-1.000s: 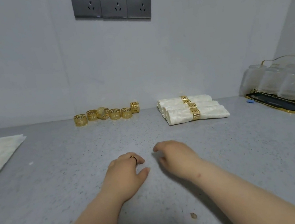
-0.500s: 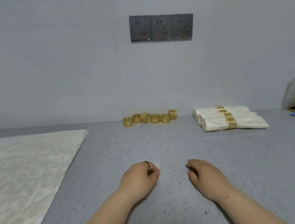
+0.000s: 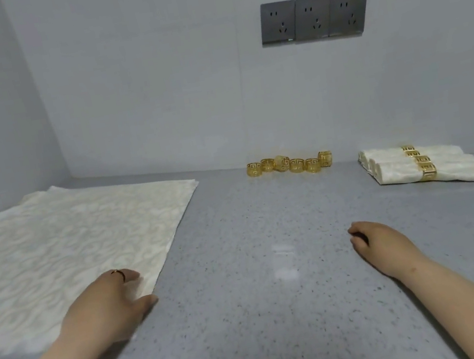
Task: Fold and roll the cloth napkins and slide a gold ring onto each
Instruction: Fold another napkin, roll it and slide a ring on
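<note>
Flat napkin (image 3: 67, 247) lay spread on the left of the counter (image 3: 261, 270), cream with a pale woven pattern. Its left side ran out of the frame, and you could not tell from this angle whether it was one cloth or several stacked.

Your left hand (image 3: 105, 303) sat over its near right corner, thumb stretched out onto the bare counter just past the cloth's edge. The fingers were hidden behind the knuckles and blurred, so whether they pinched the corner or only lay on it could not be told. One thin finger ring (image 3: 118, 272) showed on that hand.

Your right hand (image 3: 380, 244) rested well apart on the counter, fingers curled loosely under, holding nothing (fingertips out of sight beneath the hand).

Six loose gold rings (image 3: 290, 165) stood in a crooked row at the back, near the wall (image 3: 152, 99). To their right, rolled napkins (image 3: 396, 175) lay side by side and overlapping: three gold bands counted, the rolls behind partly covered. Three wall sockets (image 3: 315, 20) were set above.
</note>
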The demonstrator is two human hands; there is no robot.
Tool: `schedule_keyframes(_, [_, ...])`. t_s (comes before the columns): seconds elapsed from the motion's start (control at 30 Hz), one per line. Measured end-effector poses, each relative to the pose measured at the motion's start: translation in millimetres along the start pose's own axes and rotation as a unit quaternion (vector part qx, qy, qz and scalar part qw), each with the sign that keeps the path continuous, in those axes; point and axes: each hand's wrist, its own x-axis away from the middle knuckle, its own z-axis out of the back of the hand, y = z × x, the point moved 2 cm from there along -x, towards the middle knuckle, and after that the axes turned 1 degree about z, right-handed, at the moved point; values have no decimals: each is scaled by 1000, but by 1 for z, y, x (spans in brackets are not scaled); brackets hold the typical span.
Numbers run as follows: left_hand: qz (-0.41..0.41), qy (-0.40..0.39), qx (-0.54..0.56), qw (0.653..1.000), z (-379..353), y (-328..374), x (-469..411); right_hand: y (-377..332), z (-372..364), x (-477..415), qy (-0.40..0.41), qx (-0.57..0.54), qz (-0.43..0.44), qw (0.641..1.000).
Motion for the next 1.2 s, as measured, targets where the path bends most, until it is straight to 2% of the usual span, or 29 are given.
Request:
schedule_keyframes(0.5, [11,75,25,997,-4,-18,-11,-2,1,3,13,9,5,1000])
schedule_keyframes(0.63, [-48,158,84,983,11,3,-4,-2,2,4,11,0,4,1000])
schedule_keyframes(0.7, [-86,155,114,978,17,21,-1,-1,2,4,9,-2,2,1000])
schedule_keyframes(0.8, [-141,114,156,971,20,54,3,0,2,4,7,-18,-3,1000])
schedule_keyframes(0.97, [-239,-50,222,944,-8,121,28,-1,4,5,11,-23,1,1000])
schedule_keyframes(1.1, [-285,-145,231,919,-57,155,44,1,6,6,16,-19,17,1000])
schedule_keyframes(1.2, [-285,-197,227,910,-77,161,49,-3,4,7,19,5,87,996])
